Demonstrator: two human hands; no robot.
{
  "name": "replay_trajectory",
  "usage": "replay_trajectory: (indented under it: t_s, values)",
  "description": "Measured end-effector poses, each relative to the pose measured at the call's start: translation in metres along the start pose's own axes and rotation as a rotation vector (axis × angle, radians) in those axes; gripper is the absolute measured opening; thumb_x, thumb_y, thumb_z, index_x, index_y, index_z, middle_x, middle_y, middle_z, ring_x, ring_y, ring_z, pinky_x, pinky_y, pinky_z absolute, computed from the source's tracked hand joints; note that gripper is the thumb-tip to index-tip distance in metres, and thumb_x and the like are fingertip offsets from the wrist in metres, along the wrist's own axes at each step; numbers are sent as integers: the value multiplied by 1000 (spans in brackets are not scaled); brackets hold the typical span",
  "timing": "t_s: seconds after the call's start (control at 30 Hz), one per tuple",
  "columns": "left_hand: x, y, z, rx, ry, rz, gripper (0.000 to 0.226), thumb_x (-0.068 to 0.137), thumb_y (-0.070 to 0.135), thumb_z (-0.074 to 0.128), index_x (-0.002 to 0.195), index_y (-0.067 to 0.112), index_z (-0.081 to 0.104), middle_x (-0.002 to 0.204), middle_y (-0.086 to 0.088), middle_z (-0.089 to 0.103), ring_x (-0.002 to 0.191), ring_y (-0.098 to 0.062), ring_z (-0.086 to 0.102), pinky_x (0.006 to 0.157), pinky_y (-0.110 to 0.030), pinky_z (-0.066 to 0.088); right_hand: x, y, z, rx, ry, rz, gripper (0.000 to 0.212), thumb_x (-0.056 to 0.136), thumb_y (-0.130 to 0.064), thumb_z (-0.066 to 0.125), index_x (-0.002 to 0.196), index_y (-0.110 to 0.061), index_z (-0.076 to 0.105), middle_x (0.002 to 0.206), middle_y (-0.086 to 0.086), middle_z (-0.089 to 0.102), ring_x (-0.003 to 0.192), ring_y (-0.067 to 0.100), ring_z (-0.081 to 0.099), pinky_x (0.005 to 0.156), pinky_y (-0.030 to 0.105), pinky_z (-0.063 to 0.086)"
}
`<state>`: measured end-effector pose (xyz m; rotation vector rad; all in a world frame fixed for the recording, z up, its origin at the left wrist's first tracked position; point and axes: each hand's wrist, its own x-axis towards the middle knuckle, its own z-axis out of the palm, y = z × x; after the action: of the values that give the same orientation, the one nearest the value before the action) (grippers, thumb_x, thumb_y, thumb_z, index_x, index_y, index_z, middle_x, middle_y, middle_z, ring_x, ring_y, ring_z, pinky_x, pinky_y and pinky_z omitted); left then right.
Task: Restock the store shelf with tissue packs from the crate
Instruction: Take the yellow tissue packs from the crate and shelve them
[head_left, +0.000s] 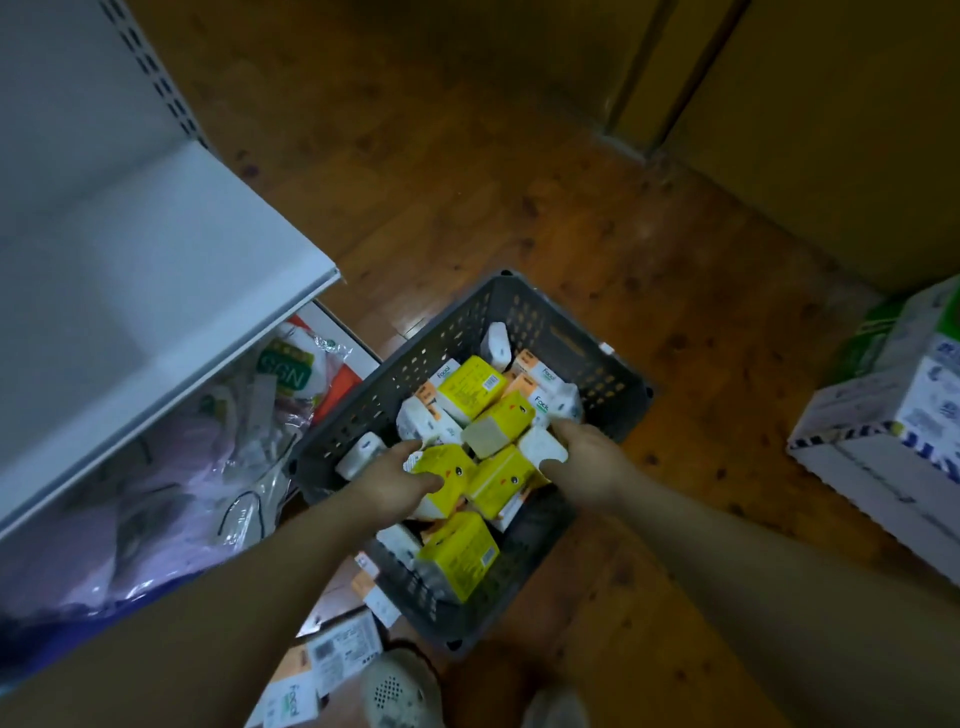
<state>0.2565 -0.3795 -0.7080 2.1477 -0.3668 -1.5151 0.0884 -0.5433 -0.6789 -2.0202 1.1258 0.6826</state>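
Observation:
A grey perforated crate (587, 364) stands on the wooden floor and holds several yellow and white-orange tissue packs. Both my hands reach down into it. My left hand (400, 480) grips a yellow tissue pack (441, 467) with a duck face near the crate's left side. My right hand (582, 457) closes on a white tissue pack (543, 447) next to another yellow pack (501, 480). The white store shelf (130, 270) juts out bare at the left, above the crate's level.
Under the shelf lie plastic-wrapped goods (171, 478). Loose tissue packs and a box (332, 654) lie on the floor by my shoes (400, 691). A printed cardboard carton (893, 415) stands at the right. Brown cardboard boxes (831, 130) rise behind.

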Motion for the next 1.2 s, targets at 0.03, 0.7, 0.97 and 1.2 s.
replay_trajectory:
  t_s: [0.03,0.7,0.97,1.2]
  values:
    - [11,0,0,6,7,-14,66,87,28,62,145,26,32,146,-10,39,120,-27,50,89,-33,44,12,-1,1,-11,-1,-1,65,95,-32,51,150,-15,19,156,10,21,136,30,33,103,37,36]
    - [209,31,116,-584,-31,-351,64,93,37,53,147,35,18,149,-1,33,124,-29,44,95,-41,45,260,56,50,321,-330,120,82,93,-7,45,150,-24,-12,123,5,49,94,27,56,62,33,42]
    - [200,30,119,-736,-22,-410,57,94,24,54,145,24,29,150,-3,31,131,-32,38,91,-44,47,250,60,63,335,-385,151,74,97,-14,43,151,-19,-8,157,13,11,92,28,42,73,36,37]
    - [217,16,127,-637,37,-338,63,92,14,57,145,29,27,120,-5,47,88,-20,51,83,-42,50,277,77,66,410,-245,147,80,93,-5,46,151,-22,-7,111,16,58,92,32,54,75,38,35]
